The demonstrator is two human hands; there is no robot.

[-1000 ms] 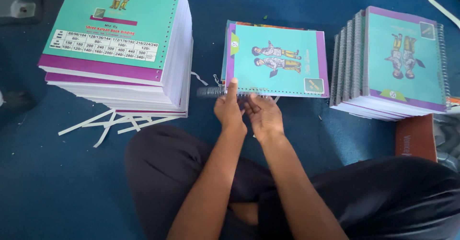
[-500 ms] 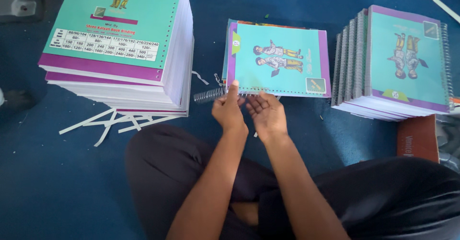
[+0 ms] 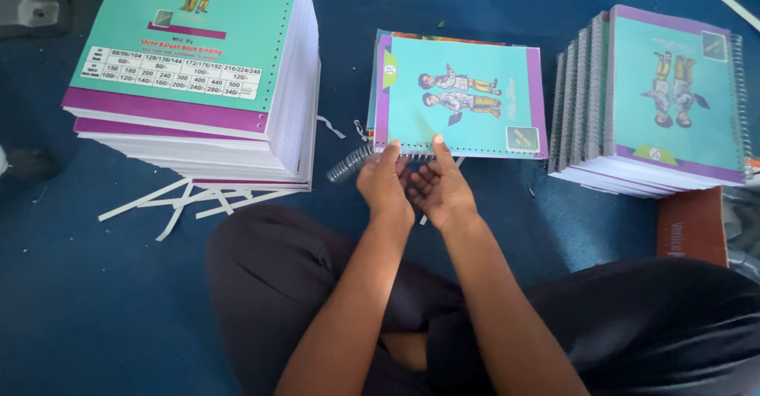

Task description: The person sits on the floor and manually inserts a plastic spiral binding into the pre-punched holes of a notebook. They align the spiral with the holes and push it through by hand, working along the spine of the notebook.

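1. Blue floor covering [image 3: 95,317] – spreads under everything; the person sits cross-legged on it, dark trousers [image 3: 317,285] just below both hands.
2. Tall stack of unbound books [image 3: 198,72] – well to the left of the left hand, teal cover with purple band on top, punched holes along its right edge.
3. Stack of spiral-bound notebooks [image 3: 665,103] – off to the right of the right hand, fanned out, coils showing on the far right edge.
4. Teal-and-purple notebook [image 3: 463,95] – lies flat directly ahead of both hands, on top of a couple more covers; its punched lower edge touches the fingertips.
5. Left hand [image 3: 385,186] – fingers curled loosely about the spiral wire coil [image 3: 352,162], which sticks out to this hand's left along the notebook's near edge.
6. Right hand [image 3: 441,190] – half open, palm turned toward the left hand, index finger resting on the notebook cover; whether it pinches the coil cannot be told.
7. White paper strips [image 3: 190,202] – scattered left of the left hand, beneath the tall stack's edge.
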